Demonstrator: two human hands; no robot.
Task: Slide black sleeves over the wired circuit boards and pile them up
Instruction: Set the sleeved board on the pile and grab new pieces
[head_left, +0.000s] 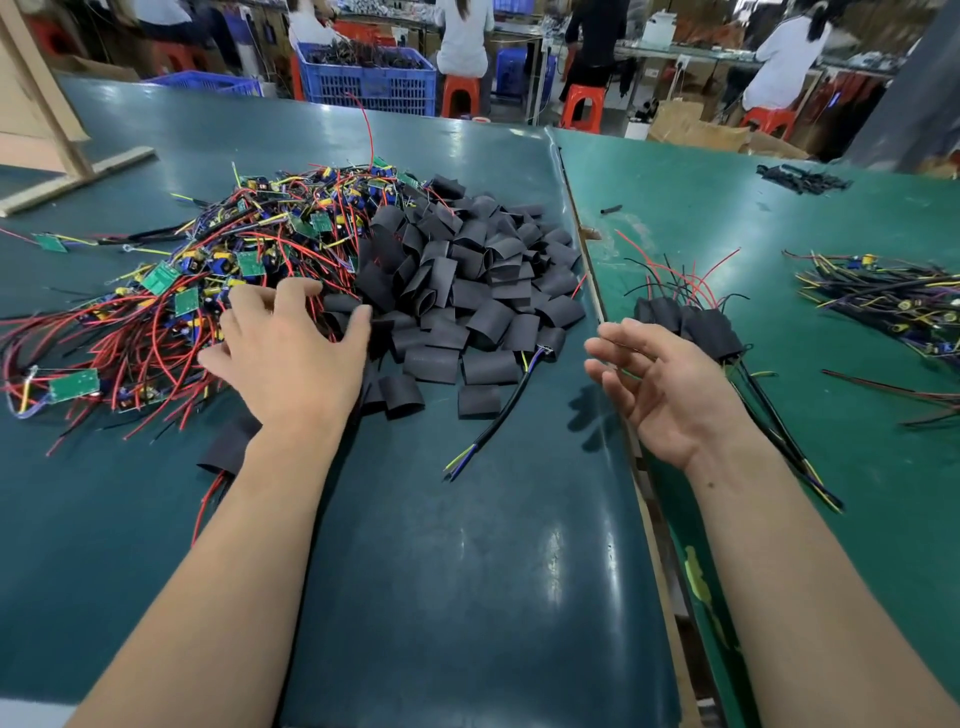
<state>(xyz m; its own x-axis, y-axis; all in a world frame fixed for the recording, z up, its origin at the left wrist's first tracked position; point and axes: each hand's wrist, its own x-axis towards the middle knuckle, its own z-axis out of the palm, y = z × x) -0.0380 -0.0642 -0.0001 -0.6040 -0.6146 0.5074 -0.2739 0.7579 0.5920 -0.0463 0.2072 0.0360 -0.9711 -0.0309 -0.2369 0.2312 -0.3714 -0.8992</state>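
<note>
A big heap of green circuit boards with red, yellow and black wires (218, 260) lies on the left of the table. Beside it, to the right, is a heap of short black sleeves (467, 270). My left hand (291, 353) rests palm down where the two heaps meet, fingers spread, with nothing clearly gripped. My right hand (660, 384) hovers palm up and empty, fingers apart, just in front of a small pile of sleeved boards (691, 322) with wires sticking out. One sleeved board (228, 447) lies partly under my left forearm.
A seam with a raised strip (582, 228) splits the dark green table from the lighter one on the right. Another bundle of wired boards (883, 296) lies far right. Loose black cable (498, 415) lies in front of the sleeves. People sit on red stools beyond, near a blue crate (369, 83).
</note>
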